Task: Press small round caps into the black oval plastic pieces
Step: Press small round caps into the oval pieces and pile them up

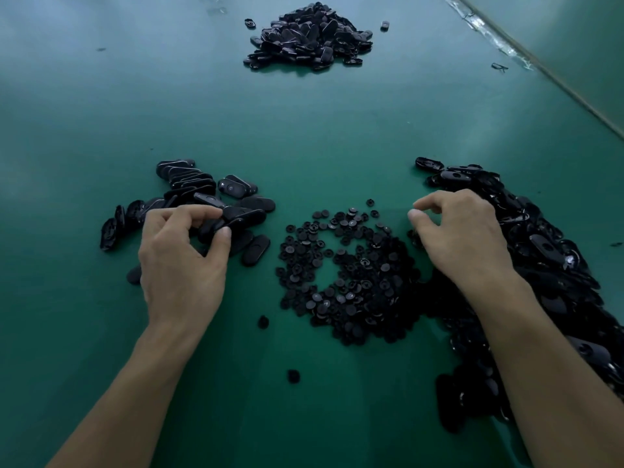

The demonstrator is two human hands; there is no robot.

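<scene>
Gripping a black oval piece [236, 220] between thumb and curled fingers, the left hand [184, 261] sits at centre left of the frame, wrist low over the worktop [101, 123], forearm running in from the lower left; the piece lies among a small cluster of ovals [189, 187] just above and beside the knuckles, some of them stacked on edge. The ovals look like light, stiff moulded plastic with a smooth, faintly glossy skin, so probably slippery under a loose hold; taking one by its long edges, with the hole in its face left uncovered, seems the sound grip. The right hand [462, 238] hovers at centre right, fingers curled, thumb and forefinger tips close together; nothing shows between them, and whether a cap is pinched there I cannot tell. Just left of it and below lies the spread of small round caps [344, 275] in the middle of the frame; they appear tiny, light and rigid, best picked singly by the rim with the fingertips. A long heap of ovals [547, 265] runs down the right edge, touching the caps; another heap [307, 35] sits at upper centre, well apart.
</scene>
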